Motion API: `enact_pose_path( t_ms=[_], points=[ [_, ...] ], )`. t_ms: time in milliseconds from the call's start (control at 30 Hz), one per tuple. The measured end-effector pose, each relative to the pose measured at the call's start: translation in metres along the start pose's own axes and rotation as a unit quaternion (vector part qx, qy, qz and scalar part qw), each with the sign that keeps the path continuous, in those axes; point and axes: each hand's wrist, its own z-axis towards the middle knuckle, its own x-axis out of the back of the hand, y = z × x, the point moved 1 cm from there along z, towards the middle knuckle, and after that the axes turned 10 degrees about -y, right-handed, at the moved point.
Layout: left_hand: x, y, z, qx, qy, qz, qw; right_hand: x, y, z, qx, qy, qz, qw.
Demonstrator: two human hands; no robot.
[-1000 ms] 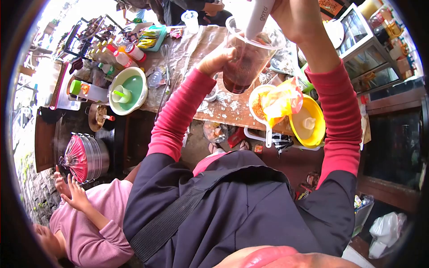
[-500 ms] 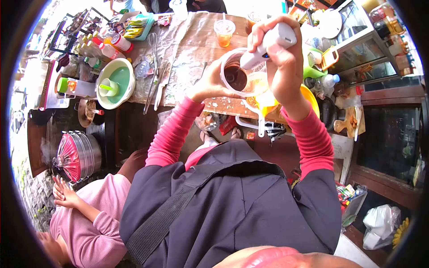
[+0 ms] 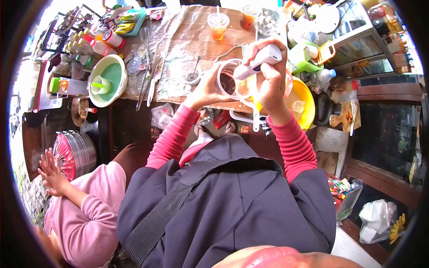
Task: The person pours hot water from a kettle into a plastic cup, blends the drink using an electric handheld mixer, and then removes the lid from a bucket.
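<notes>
My left hand (image 3: 206,91) is wrapped around the side of a clear plastic cup (image 3: 229,71) with dark brown liquid low inside. A white handheld electric frother (image 3: 260,61) is gripped in my right hand (image 3: 272,85). It leans over the rim, its body pointing towards the cup; I cannot make out its whisk end now. Just below my right hand lie a white-handled strainer (image 3: 256,119) and a yellow basin (image 3: 307,105). Left of the cup, a small clear container (image 3: 192,77) with a spoon stands on the wooden table (image 3: 190,33).
Two iced drinks, a nearer cup (image 3: 218,27) and a farther cup (image 3: 248,17), stand at the back. A whisk (image 3: 144,38) and knife (image 3: 153,85) lie left, beside a water-filled basin (image 3: 126,76). A person in pink (image 3: 89,214) sits by a steel pot (image 3: 85,154).
The view has shifted slightly. My hands still hold the cup and frother, and the frother now sits less upright in view. The seated person's hands have risen and spread.
</notes>
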Motion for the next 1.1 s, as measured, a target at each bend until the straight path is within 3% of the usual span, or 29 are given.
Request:
enact_pose_path(
  t_ms=[67, 533, 667, 800, 1000, 1100],
  points=[
    [0.0, -0.005, -0.001, -0.018, 0.001, 0.051, 0.999, 0.001, 0.002, -0.002, -0.001, 0.012, -0.013, 1.0],
    [-0.01, -0.011, -0.008, 0.03, 0.03, 0.079, 0.996, 0.005, 0.007, -0.014, 0.075, -0.034, -0.147, 0.986],
    [-0.005, -0.041, -0.015, 0.041, 0.024, 0.123, 0.991, 0.012, 0.012, -0.018, 0.101, -0.033, -0.182, 0.978],
    [-0.018, -0.02, -0.012, 0.059, 0.033, 0.039, 0.997, 0.018, 0.018, -0.023, 0.102, -0.01, -0.148, 0.984],
    [-0.025, -0.032, -0.004, 0.053, 0.02, 0.043, 0.997, 0.031, 0.012, -0.024, 0.089, -0.03, -0.176, 0.98],
    [-0.027, -0.035, -0.002, 0.064, 0.033, 0.043, 0.996, 0.038, 0.008, -0.018, 0.074, 0.005, -0.132, 0.989]
  ],
)
